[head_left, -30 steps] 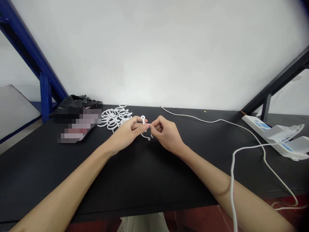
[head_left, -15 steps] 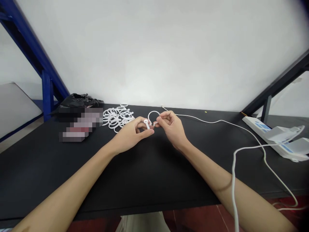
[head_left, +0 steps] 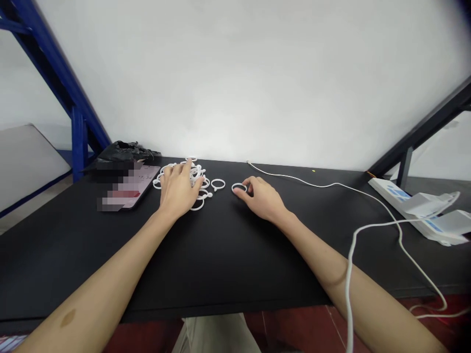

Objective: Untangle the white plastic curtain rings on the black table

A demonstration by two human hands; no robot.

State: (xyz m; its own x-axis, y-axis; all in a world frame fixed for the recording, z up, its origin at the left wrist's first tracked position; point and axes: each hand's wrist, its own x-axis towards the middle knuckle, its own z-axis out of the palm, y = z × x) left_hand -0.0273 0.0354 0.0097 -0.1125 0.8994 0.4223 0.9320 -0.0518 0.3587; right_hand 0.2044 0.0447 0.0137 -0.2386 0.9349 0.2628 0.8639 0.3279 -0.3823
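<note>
Several white plastic rings (head_left: 197,171) with small knobbed ends, like curtain rings, lie in a pile left of centre on the black table. My left hand (head_left: 179,189) rests over this pile with its fingers spread, hiding part of it. One loose ring (head_left: 218,180) lies just right of the pile. Further right, my right hand (head_left: 263,197) has its thumb and fingers closed around the near right side of another white ring (head_left: 239,184), low at the tabletop. The fingers hide part of that ring.
A phone (head_left: 145,174), partly pixelated, and a crumpled black bag (head_left: 127,151) are at the left. A white cable (head_left: 312,185) runs across the right side and over my right forearm. White devices with blue labels (head_left: 415,206) sit far right. A white wall (head_left: 235,88) stands behind.
My hands have moved apart from the ring they held together. The left has gone left onto the pile and opened. The right has lowered with a ring. A loose ring now lies between them.
</note>
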